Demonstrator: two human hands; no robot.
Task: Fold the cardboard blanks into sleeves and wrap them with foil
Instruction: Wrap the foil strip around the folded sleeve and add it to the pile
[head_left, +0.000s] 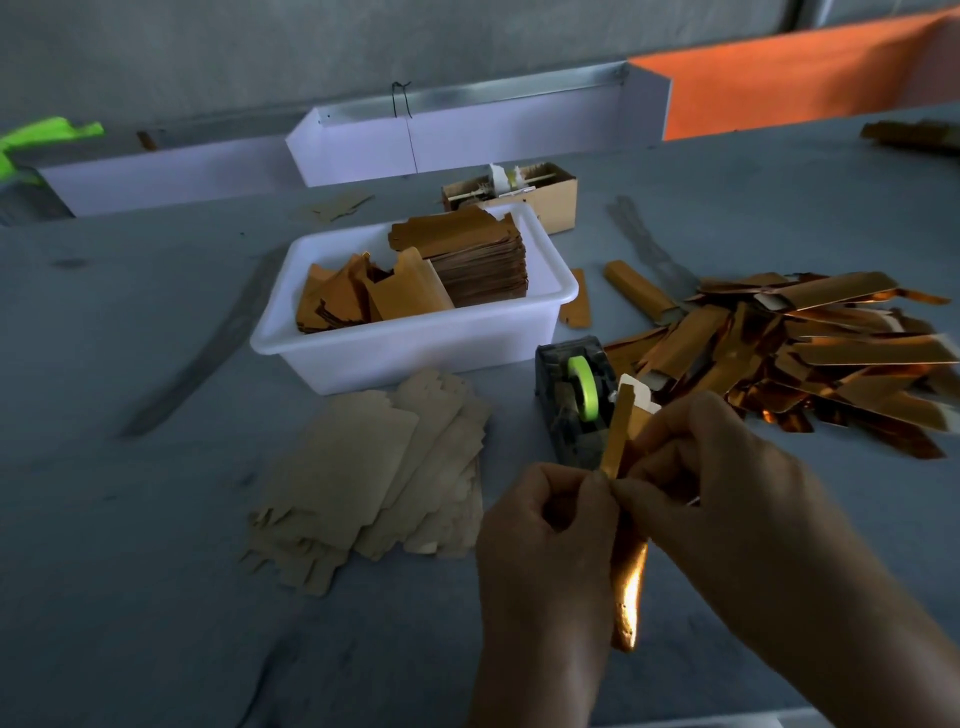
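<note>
Both hands hold one narrow cardboard sleeve (626, 421) upright above the table's near edge. Its white folded top sticks up, and copper foil (630, 592) hangs from its lower end. My left hand (545, 525) pinches the sleeve's left edge between thumb and fingers. My right hand (711, 467) pinches it from the right, fingertips meeting the left thumb. A fan of flat tan cardboard blanks (374, 478) lies on the table left of my hands. A pile of foil-wrapped sleeves (810, 353) lies at the right.
A white plastic tub (415, 338) holding stacked copper-coloured sheets stands behind the blanks. A dark tape dispenser (571, 400) with green tape sits just behind my hands. A small cardboard box (550, 202) and white trays (457, 140) line the back.
</note>
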